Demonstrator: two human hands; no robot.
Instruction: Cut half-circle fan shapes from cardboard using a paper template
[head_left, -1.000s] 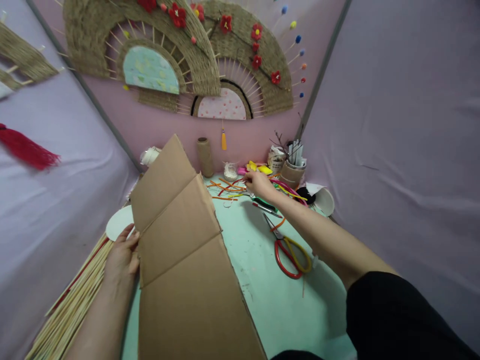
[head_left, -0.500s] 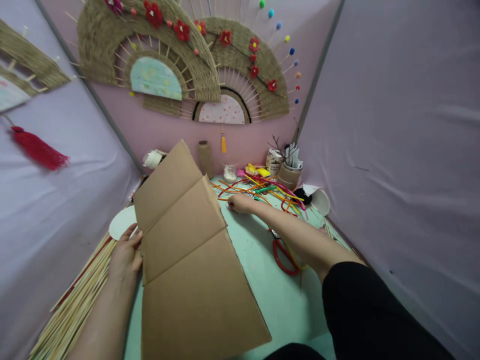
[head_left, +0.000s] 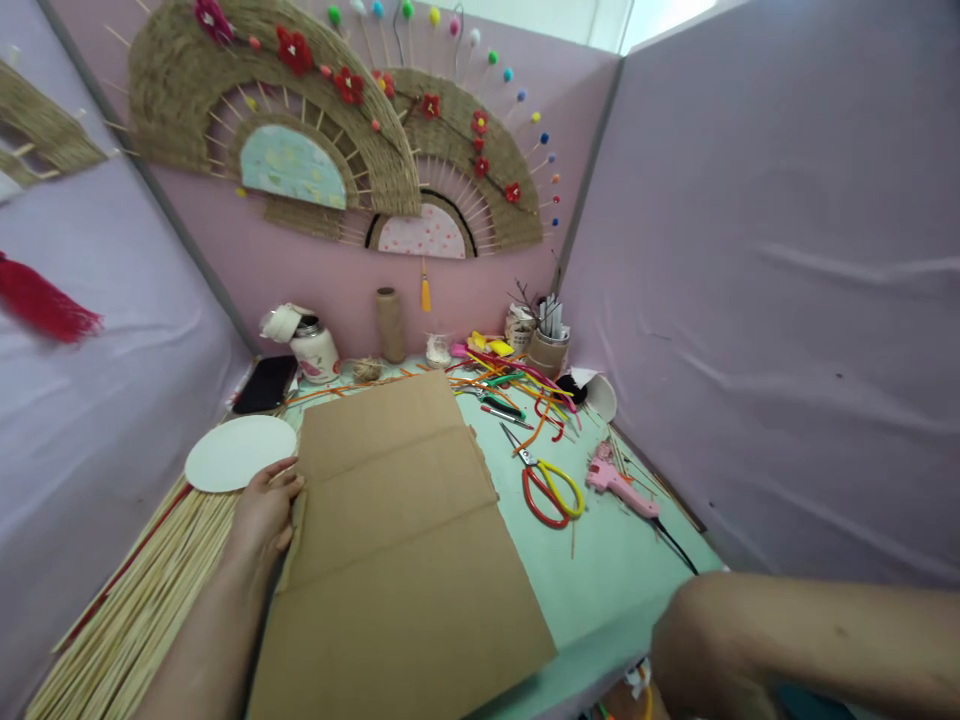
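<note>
Bundle of thin sticks (head_left: 120,620) lies left of the cardboard sheet (head_left: 409,560), alongside its near corner; white disc (head_left: 240,452) sits just off the sheet's far-left corner; left hand (head_left: 264,512) is closed on the sheet's left edge, thumb on top, fingers curled at the rim. The sheet lies nearly flat on the green table (head_left: 600,570), creased across in two places, near end reaching the table's front edge. Black phone (head_left: 264,384) and a white jar (head_left: 315,350) stand beyond the sheet's far-left corner; coloured wires (head_left: 517,385) lie past its far-right corner; scissors (head_left: 551,490) and a pink glue gun (head_left: 616,482) lie right of it. Right arm (head_left: 795,640) crosses below the sheet's right side; the right hand is out of frame, so its grip cannot be told.
</note>
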